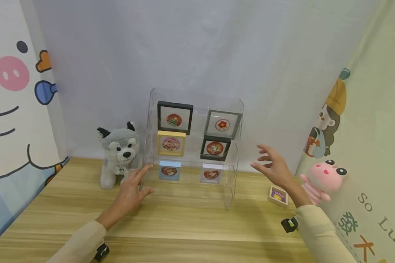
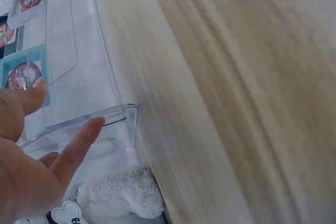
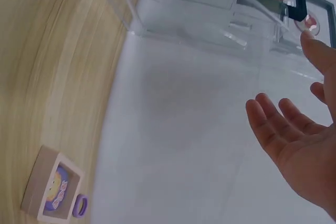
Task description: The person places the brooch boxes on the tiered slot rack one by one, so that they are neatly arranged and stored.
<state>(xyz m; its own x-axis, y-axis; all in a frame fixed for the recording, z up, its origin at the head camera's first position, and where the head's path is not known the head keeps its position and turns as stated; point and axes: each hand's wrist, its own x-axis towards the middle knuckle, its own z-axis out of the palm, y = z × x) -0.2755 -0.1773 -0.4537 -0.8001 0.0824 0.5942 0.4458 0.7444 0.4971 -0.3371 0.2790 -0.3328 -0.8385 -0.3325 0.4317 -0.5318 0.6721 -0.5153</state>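
A clear tiered display stand (image 1: 187,200) stands on the wooden table. It bears several small square picture frames: a black frame (image 1: 175,105) and a grey frame (image 1: 209,122) on top, a yellow frame (image 1: 159,145) and a smaller black frame (image 1: 216,140) mid-level, a light-blue frame (image 1: 169,176) and a white frame (image 1: 211,167) below. My left hand (image 1: 130,191) is at the stand's left side, thumb and fingers spread; contact is hard to tell. To the right of the stand, my right hand (image 1: 274,168) hangs in the air, fingers apart and holding nothing.
A grey-and-white plush husky (image 1: 120,153) sits left of the stand. At the right lie a small wood-coloured frame (image 1: 278,196) and, beside it, a purple ring (image 3: 80,206). A pink plush toy (image 1: 326,177) leans by the printed right curtain. Pale cloth hangs behind.
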